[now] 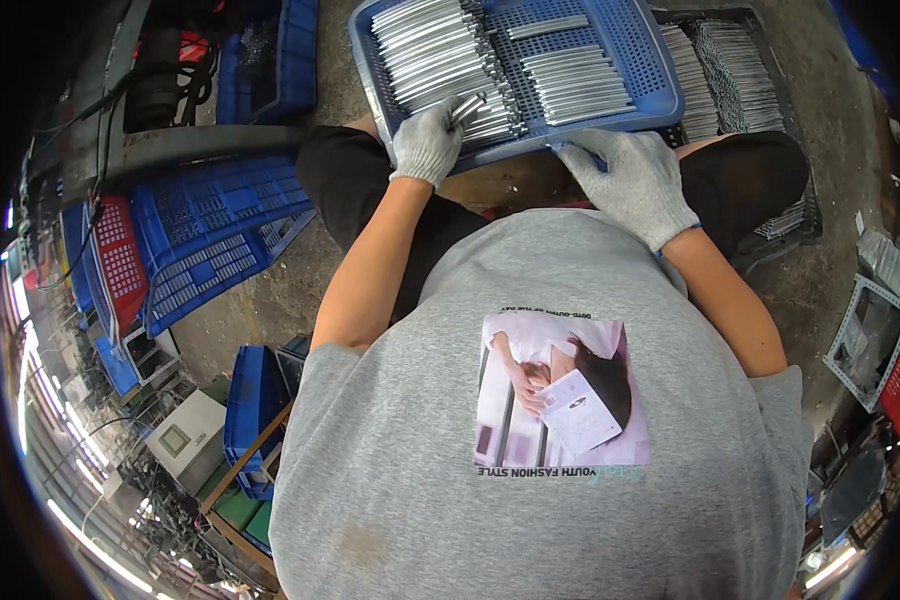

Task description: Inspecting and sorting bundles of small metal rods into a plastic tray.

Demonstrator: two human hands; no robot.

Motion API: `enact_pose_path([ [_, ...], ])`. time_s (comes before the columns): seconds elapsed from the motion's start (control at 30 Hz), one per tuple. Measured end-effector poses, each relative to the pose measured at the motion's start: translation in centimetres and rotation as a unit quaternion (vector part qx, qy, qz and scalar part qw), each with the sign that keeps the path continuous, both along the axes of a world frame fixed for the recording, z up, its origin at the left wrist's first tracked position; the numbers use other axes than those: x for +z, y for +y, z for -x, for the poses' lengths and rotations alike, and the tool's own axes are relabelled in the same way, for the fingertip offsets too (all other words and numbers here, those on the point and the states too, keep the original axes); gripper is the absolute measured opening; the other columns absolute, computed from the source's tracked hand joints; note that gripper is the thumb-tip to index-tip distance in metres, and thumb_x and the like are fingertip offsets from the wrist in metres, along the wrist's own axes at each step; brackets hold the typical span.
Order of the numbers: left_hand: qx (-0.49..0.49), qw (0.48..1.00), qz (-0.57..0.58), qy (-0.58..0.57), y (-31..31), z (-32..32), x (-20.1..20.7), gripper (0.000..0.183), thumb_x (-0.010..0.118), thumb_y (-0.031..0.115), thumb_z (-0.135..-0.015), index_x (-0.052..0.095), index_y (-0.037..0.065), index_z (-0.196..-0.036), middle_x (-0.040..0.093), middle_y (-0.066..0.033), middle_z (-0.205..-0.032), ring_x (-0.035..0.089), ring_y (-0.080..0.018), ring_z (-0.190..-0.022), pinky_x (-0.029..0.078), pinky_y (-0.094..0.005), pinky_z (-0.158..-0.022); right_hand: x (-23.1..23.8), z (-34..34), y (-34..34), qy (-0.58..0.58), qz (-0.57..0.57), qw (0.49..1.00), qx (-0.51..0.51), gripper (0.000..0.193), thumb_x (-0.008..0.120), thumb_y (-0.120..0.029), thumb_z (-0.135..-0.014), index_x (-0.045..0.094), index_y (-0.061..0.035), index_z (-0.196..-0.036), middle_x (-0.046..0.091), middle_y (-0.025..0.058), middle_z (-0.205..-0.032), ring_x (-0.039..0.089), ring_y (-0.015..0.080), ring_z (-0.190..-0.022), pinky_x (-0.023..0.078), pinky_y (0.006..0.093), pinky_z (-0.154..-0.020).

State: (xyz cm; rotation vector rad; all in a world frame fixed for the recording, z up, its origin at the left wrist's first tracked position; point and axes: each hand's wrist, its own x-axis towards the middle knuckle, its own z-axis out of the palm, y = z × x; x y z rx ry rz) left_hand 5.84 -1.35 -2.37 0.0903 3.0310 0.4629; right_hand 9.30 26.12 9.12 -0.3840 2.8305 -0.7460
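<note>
A blue perforated plastic basket [662,100] lies across the front of my lap. Several silver metal rods [432,48] fill its left side in a dense pile. Shorter-looking rows of the same rods [576,84] lie on the right side. My left hand [428,142], in a light grey knit glove, is closed round a few rods [467,108] above the pile's near end. My right hand [634,182], gloved likewise, grips the basket's near rim with thumb and fingers. Part of its fingers is hidden from view.
At right, a dark tray [808,200] holds more stacked rods, partly under my right leg. Blue crates [220,215] and a red one [120,262] stand at left beside a metal beam [195,147]. A pale frame [868,340] lies at far right.
</note>
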Motion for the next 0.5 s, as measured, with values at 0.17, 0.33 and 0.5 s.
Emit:
enact_pose_path([
  [0.17, -0.011, 0.999, 0.026, -0.041, 0.4, 1.1, 2.2, 0.033, 0.067, 0.009, -0.094, 0.070, 0.011, -0.127, 0.080, -0.0087, -0.095, 0.077, -0.0264, -0.081, 0.058, -0.0374, -0.070, -0.2, -0.2, 0.4, 0.017, -0.010, 1.000, 0.003, 0.024, 0.070, -0.033, -0.096, 0.084, -0.0135, -0.099, 0.077, 0.0052, -0.072, 0.070, 0.0267, -0.061, 0.055, 0.0359, -0.069],
  [0.33, -0.054, 0.985, -0.159, -0.032, -0.4, -0.3, 3.7, 0.033, 0.065, 0.005, -0.094, 0.068, 0.008, -0.126, 0.080, -0.0053, -0.097, 0.075, -0.0232, -0.080, 0.057, -0.0344, -0.070, 0.4, -0.1, 0.6, -0.002, 0.015, 1.000, -0.003, 0.023, 0.071, -0.033, -0.096, 0.084, -0.0131, -0.098, 0.076, 0.0049, -0.070, 0.068, 0.0256, -0.058, 0.055, 0.0358, -0.069],
  [0.5, -0.100, 0.960, -0.253, -0.059, -0.3, -2.5, 6.8, 0.029, 0.064, 0.001, -0.093, 0.065, 0.004, -0.122, 0.079, -0.0032, -0.096, 0.072, -0.0209, -0.078, 0.056, -0.0324, -0.071, 1.5, 0.1, 0.5, 0.019, 0.035, 0.999, 0.030, 0.022, 0.073, -0.032, -0.095, 0.084, -0.0131, -0.097, 0.076, 0.0032, -0.069, 0.064, 0.0221, -0.056, 0.053, 0.0347, -0.070],
])
